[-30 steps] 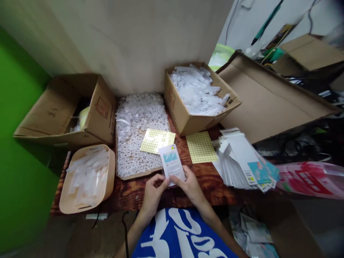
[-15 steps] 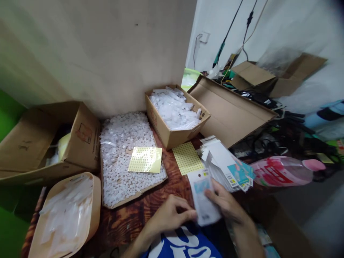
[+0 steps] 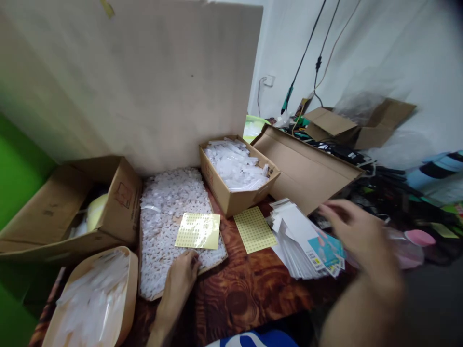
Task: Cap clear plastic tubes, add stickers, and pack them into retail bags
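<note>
My left hand [image 3: 183,271] rests at the near edge of a cardboard tray [image 3: 213,264] covered with small white plastic pieces [image 3: 162,250]. Its fingers are pinched together among the pieces, just below a yellow sheet of small round stickers [image 3: 198,231]; what they hold, if anything, is hidden. My right hand [image 3: 356,233], somewhat blurred, hovers above the right side of a fanned stack of white and blue printed cards [image 3: 302,236]. Its fingers are loosely bent and apart, with nothing visible in them. A second yellow sticker sheet [image 3: 254,230] lies left of the cards.
A box of clear white plastic parts [image 3: 237,166] stands behind the sticker sheets. At left are an open carton [image 3: 119,197] and a beige bin [image 3: 128,284] of plastic strips. A pink-capped bottle [image 3: 408,248] lies at right, near dark cables and a cardboard flap [image 3: 307,166].
The printed packet that both hands held in front of the body has gone from view. My left hand moved left to the white pieces; my right hand rose to the right, over the cards.
</note>
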The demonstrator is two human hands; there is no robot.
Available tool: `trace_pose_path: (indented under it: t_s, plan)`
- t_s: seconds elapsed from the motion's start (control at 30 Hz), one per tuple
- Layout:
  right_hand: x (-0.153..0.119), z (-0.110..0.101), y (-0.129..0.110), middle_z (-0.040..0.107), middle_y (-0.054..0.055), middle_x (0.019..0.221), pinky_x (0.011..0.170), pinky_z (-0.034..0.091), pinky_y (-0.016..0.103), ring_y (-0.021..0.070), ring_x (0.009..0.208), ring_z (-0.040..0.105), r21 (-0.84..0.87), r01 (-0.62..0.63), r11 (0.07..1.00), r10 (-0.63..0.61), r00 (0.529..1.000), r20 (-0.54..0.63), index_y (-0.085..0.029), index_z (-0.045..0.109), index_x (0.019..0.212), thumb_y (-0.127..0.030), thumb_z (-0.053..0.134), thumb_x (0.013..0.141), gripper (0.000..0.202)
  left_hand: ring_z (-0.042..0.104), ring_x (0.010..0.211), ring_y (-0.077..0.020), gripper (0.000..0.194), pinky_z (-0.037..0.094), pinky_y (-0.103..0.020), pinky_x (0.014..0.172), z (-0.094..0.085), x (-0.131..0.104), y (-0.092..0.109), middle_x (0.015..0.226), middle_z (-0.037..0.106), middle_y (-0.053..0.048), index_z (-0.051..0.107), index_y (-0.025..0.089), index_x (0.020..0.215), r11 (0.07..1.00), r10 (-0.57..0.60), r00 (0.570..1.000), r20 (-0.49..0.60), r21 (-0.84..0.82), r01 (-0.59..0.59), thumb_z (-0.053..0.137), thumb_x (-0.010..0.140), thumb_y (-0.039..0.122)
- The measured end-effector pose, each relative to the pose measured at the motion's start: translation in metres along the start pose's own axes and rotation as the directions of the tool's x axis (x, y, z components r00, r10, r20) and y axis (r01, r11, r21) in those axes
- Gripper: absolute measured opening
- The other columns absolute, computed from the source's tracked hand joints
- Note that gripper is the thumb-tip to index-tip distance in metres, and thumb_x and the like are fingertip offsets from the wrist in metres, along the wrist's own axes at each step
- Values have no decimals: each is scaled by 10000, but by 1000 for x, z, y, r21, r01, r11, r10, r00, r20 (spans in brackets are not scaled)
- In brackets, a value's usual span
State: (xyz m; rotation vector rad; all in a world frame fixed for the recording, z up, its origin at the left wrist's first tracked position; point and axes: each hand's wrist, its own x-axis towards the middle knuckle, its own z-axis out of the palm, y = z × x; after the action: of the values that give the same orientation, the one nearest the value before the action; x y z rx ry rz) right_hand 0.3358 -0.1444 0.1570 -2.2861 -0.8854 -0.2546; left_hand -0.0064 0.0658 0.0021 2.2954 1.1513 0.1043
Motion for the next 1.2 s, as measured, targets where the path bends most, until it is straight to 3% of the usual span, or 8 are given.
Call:
trace_pose_path:
  t_s: [0.1, 0.17, 0.27, 0.43, 0.63, 0.8, 1.07, 1.2]
  plan:
    - [67, 79, -78, 763, 91, 1014, 794, 512, 299, 224, 898, 705, 34, 251, 967, -248, 911, 330, -208, 733, 1059, -270, 554, 948, 219, 678, 873, -218, 104, 460, -299, 788, 7, -1, 5, 949, 736, -98, 682, 155, 929, 998, -14, 999, -50, -54, 11, 591, 893, 122]
    - [98, 125, -124, 754, 121, 1090, 831, 492, 292, 246, 993, 696, -124, 358, 925, -232, 793, 563, -190, 728, 1132, -199, 605, 917, 248, 676, 873, -223, 92, 461, -310, 806, 9, -3, 4, 922, 743, -91, 698, 154, 900, 994, -23, 994, -108, -107, 11, 617, 871, 123]
    - [118, 172, -163, 762, 138, 1081, 811, 479, 258, 253, 997, 704, -94, 461, 883, -283, 679, 677, -170, 756, 1112, -137, 671, 852, 275, 667, 825, -230, 79, 463, -336, 807, 10, -8, 0, 837, 747, -70, 720, 169, 797, 979, -71, 974, -217, -203, 26, 653, 832, 147]
    - [120, 192, -159, 748, 206, 1091, 804, 476, 260, 280, 1002, 707, -94, 530, 843, -315, 627, 713, -87, 760, 1105, -51, 627, 824, 313, 657, 763, -222, 145, 486, -342, 771, 4, -16, 2, 784, 750, -51, 746, 187, 741, 857, -188, 920, -345, -515, -17, 724, 780, 326]
    - [126, 198, -153, 736, 136, 1188, 853, 474, 244, 250, 1085, 687, -57, 571, 819, -311, 526, 791, -196, 698, 1271, -117, 653, 837, 443, 689, 862, -246, 303, 531, -364, 842, -4, -4, 15, 886, 782, -79, 799, 170, 852, 648, -287, 916, -280, -761, -30, 744, 761, 454]
    - [121, 198, -156, 723, 237, 1153, 839, 505, 303, 323, 1054, 702, -185, 526, 830, -196, 586, 786, -98, 760, 1134, -174, 721, 801, 344, 709, 904, -248, 303, 538, -354, 894, -5, 4, 20, 905, 783, -85, 793, 164, 874, 587, -301, 909, -287, -807, -61, 760, 758, 442]
    - [117, 178, -159, 730, 231, 1122, 874, 513, 345, 325, 1086, 690, -213, 421, 882, -235, 784, 574, -75, 746, 1119, -195, 600, 910, 281, 690, 760, -201, 346, 548, -285, 739, 0, 0, 20, 789, 762, -73, 775, 144, 832, 532, -344, 889, -301, -843, -80, 780, 741, 477]
    - [109, 158, -149, 762, 150, 1012, 861, 538, 353, 260, 943, 711, 276, 243, 930, -297, 939, 173, -124, 737, 983, -283, 635, 886, 212, 684, 733, -188, 328, 548, -278, 723, -7, -7, 21, 778, 757, -67, 771, 142, 835, 500, -380, 870, -313, -861, -91, 777, 754, 459]
